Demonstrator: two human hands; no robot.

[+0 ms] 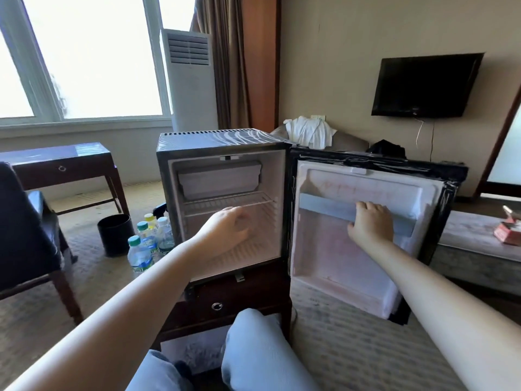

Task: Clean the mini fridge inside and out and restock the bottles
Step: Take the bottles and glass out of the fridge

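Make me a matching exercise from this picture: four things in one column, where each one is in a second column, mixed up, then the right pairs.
Things
1. water bottles
2. left hand
3. right hand
4. television

Places
A. on the wall
B. on the grey rail of the open door
C. on the carpet, left of the mini fridge
D. reaching into the mini fridge, by the wire shelf

Pairs: 1-C, 2-D, 3-B, 4-A
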